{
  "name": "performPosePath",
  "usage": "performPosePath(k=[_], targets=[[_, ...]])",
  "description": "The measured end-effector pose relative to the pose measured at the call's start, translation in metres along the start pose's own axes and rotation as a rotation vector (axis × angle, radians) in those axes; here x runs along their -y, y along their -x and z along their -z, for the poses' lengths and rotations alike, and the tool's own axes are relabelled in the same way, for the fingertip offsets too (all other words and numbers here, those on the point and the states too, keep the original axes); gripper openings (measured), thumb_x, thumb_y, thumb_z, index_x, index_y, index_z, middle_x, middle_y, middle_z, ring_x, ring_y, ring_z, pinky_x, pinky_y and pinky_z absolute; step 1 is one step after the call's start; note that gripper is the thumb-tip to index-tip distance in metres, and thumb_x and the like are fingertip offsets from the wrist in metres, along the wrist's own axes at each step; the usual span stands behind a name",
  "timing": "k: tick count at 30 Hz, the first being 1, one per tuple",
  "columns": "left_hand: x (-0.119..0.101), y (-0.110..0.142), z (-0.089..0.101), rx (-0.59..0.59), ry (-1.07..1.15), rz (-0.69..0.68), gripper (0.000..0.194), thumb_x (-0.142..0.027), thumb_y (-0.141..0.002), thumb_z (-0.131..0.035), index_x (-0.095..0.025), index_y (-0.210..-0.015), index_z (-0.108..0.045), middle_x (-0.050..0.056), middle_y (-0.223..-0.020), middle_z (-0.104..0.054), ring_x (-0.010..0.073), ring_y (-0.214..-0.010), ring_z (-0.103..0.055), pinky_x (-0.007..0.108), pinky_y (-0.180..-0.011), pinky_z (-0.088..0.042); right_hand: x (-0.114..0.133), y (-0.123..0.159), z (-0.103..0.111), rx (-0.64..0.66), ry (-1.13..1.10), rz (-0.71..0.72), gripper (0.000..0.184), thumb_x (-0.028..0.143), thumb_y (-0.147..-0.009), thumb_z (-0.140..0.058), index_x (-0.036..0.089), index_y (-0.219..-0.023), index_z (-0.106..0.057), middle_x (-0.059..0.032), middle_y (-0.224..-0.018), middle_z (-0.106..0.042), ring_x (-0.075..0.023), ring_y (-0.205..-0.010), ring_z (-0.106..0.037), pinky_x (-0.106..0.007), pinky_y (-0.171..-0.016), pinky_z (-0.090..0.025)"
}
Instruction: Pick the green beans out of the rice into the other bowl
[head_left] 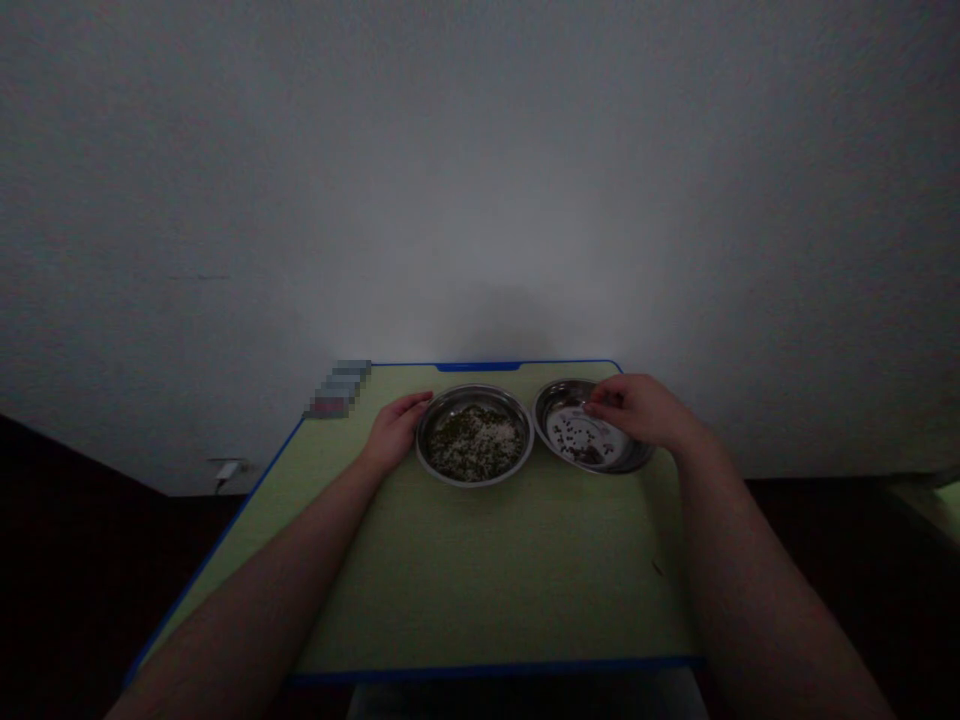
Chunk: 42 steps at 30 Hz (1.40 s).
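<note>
Two round metal bowls stand side by side on the table. The left bowl [475, 481] holds a mix of small green and whitish grains, perhaps beans and rice. My left hand [397, 430] is at its left rim, fingers and thumb against the edge. In the right bowl [555, 458], dark bean-like pieces lie scattered over the pale bottom, with more bunched toward the near side. Over that bowl's right part is my right hand [636, 408], thumb and fingertips drawn together in a pinch. Whatever is between those fingertips is too small to make out.
The light green table [480, 570] has a blue edge and stands against a grey wall [480, 180]. A blurred patch [337, 390] covers its far left corner. One small dark piece [657, 567] lies near the right side. A white plug [227, 470] sits low on the wall.
</note>
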<state>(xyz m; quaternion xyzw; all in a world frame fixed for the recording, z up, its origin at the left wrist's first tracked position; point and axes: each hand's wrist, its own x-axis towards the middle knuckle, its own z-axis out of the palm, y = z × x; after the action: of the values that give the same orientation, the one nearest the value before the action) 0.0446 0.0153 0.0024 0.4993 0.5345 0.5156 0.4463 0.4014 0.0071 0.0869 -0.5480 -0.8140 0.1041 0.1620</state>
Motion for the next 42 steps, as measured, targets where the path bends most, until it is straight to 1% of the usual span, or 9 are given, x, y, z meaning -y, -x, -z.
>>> performPosePath(k=[4,8,14,19,25,27,30,34,42], targets=[[0.000,0.000,0.000,-0.009,-0.007,0.008,0.056,-0.048,-0.063,-0.065,-0.012,-0.107,-0.064,0.010,-0.093,-0.070,0.0230,-0.085,-0.063,0.036,-0.083,-0.047,-0.004,0.002,0.002,0.039,-0.016,-0.027,0.032,0.043,-0.078,-0.049,0.017,-0.080,-0.068,-0.0017,-0.061,-0.062,-0.0119,-0.053,-0.051,-0.024,-0.049,-0.033],[0.000,0.000,-0.001,0.001,0.018,-0.008,0.057,-0.048,-0.063,-0.066,-0.011,-0.107,-0.063,0.010,-0.094,-0.070,0.0231,-0.086,-0.063,0.035,-0.082,-0.047,-0.007,0.004,0.005,0.013,-0.037,-0.046,0.031,0.040,-0.079,-0.050,0.016,-0.086,-0.069,-0.0030,-0.065,-0.064,-0.0122,-0.055,-0.053,-0.023,-0.050,-0.035],[-0.001,0.001,-0.001,0.003,0.016,0.020,0.057,-0.049,-0.063,-0.066,-0.013,-0.107,-0.063,0.010,-0.094,-0.070,0.0236,-0.086,-0.064,0.036,-0.081,-0.047,-0.003,0.004,0.007,0.011,-0.034,-0.045,0.030,0.038,-0.080,-0.048,0.017,-0.085,-0.069,-0.0027,-0.064,-0.064,-0.0125,-0.055,-0.053,-0.024,-0.050,-0.036],[-0.004,0.002,-0.003,-0.004,0.005,0.009,0.055,-0.048,-0.063,-0.065,-0.013,-0.105,-0.064,0.009,-0.094,-0.070,0.0241,-0.087,-0.063,0.036,-0.082,-0.047,0.025,-0.005,-0.001,0.044,-0.011,0.066,0.029,0.036,-0.082,-0.046,0.018,-0.086,-0.068,-0.0030,-0.071,-0.066,-0.0134,-0.062,-0.055,-0.024,-0.056,-0.038],[-0.004,0.002,-0.004,-0.013,0.007,0.003,0.054,-0.048,-0.062,-0.066,-0.013,-0.103,-0.065,0.009,-0.092,-0.070,0.0242,-0.087,-0.063,0.036,-0.081,-0.047,0.077,-0.029,-0.016,0.272,0.210,0.278,0.024,0.026,-0.077,-0.050,0.021,-0.091,-0.070,-0.0046,-0.082,-0.069,-0.0163,-0.074,-0.059,-0.025,-0.067,-0.039],[-0.003,0.002,-0.004,-0.003,0.017,0.003,0.054,-0.047,-0.062,-0.066,-0.013,-0.104,-0.065,0.010,-0.093,-0.070,0.0242,-0.087,-0.063,0.036,-0.081,-0.047,0.091,-0.037,-0.022,0.343,0.313,0.304,0.023,0.024,-0.074,-0.053,0.021,-0.087,-0.071,-0.0066,-0.085,-0.069,-0.0186,-0.077,-0.061,-0.027,-0.068,-0.041],[-0.002,0.001,-0.003,-0.001,0.024,-0.004,0.053,-0.045,-0.063,-0.065,-0.012,-0.105,-0.065,0.010,-0.093,-0.070,0.0240,-0.086,-0.063,0.036,-0.081,-0.047,0.106,-0.047,-0.028,0.402,0.463,0.269,0.023,0.019,-0.070,-0.055,0.017,-0.086,-0.071,-0.0123,-0.088,-0.069,-0.0228,-0.079,-0.062,-0.030,-0.068,-0.043],[0.000,0.000,-0.003,0.007,0.031,-0.007,0.052,-0.045,-0.064,-0.065,-0.013,-0.105,-0.065,0.009,-0.092,-0.070,0.0237,-0.085,-0.063,0.036,-0.080,-0.047,0.115,-0.061,-0.035,0.393,0.574,0.219,0.029,0.015,-0.068,-0.056,0.012,-0.093,-0.070,-0.0181,-0.092,-0.067,-0.0266,-0.085,-0.062,-0.034,-0.070,-0.046],[-0.005,0.003,-0.004,-0.009,0.006,-0.028,0.050,-0.045,-0.064,-0.065,-0.013,-0.103,-0.066,0.010,-0.095,-0.070,0.0243,-0.089,-0.062,0.037,-0.085,-0.045,0.115,-0.076,-0.046,0.304,0.507,0.272,0.028,0.024,-0.077,-0.050,0.017,-0.096,-0.070,-0.0145,-0.096,-0.068,-0.0237,-0.087,-0.061,-0.032,-0.075,-0.043]])
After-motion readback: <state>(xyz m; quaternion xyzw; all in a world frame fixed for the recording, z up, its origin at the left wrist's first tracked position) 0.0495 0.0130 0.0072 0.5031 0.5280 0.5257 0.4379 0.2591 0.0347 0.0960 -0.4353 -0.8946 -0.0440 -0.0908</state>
